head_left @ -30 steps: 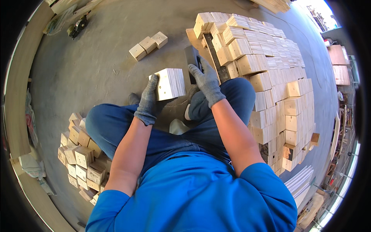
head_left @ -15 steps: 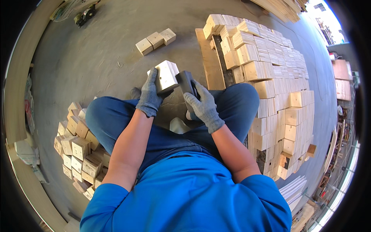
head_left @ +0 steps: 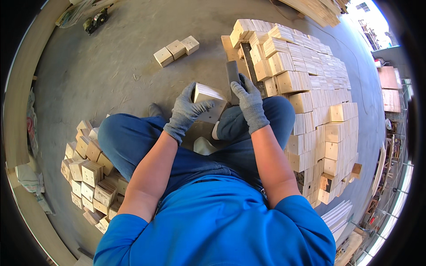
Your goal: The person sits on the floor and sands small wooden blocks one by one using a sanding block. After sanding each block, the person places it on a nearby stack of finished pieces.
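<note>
Block of pale wood [head_left: 217, 110] sits clasped in the gloved left hand [head_left: 187, 109] in front of a seated person [head_left: 213, 221], while the right hand [head_left: 248, 98] grips a dark bar [head_left: 232, 75] near it. Three more blocks [head_left: 176, 49] lie side by side on the floor [head_left: 111, 75] ahead, with stacked blocks [head_left: 320, 80] at right and a looser pile [head_left: 92, 174] at left.

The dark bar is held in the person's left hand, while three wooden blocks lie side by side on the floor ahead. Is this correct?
Not quite: the head view shows the dark bar in the right hand, not the left hand, which grips a single block. The three wooden blocks do lie side by side on the floor ahead.
</note>
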`<state>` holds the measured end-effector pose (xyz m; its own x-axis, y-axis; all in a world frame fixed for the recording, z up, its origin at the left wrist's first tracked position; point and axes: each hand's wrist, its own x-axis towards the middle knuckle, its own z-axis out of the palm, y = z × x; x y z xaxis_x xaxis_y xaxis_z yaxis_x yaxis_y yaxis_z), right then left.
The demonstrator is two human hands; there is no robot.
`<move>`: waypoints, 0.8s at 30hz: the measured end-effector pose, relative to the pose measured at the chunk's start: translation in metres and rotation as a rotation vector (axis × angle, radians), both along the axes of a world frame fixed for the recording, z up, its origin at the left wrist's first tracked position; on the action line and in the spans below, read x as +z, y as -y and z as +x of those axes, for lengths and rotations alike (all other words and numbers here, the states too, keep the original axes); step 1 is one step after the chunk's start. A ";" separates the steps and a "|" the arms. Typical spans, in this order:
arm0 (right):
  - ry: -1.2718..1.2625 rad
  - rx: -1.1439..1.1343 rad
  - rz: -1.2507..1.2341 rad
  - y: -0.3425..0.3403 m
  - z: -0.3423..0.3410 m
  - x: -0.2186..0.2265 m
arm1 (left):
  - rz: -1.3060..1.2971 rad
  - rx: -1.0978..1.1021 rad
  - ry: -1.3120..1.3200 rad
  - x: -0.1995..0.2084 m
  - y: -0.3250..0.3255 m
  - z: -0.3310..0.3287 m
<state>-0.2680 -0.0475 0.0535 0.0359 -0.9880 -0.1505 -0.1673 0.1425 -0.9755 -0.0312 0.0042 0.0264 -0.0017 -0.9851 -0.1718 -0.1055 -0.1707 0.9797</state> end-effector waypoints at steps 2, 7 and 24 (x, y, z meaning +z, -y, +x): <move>-0.043 0.080 0.016 -0.002 -0.013 0.002 | -0.109 -0.007 0.248 -0.015 0.001 0.004; -0.247 0.333 0.033 -0.009 -0.030 -0.001 | -0.062 -0.067 0.412 -0.005 0.002 0.003; -0.362 0.527 0.006 0.010 -0.006 0.026 | -0.179 0.028 0.373 0.000 -0.004 0.006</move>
<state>-0.2742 -0.0571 0.0799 0.4630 -0.8504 -0.2500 -0.5354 -0.0435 -0.8435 -0.0256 0.0085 0.0265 0.0554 -0.9983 0.0181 -0.4563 -0.0092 0.8898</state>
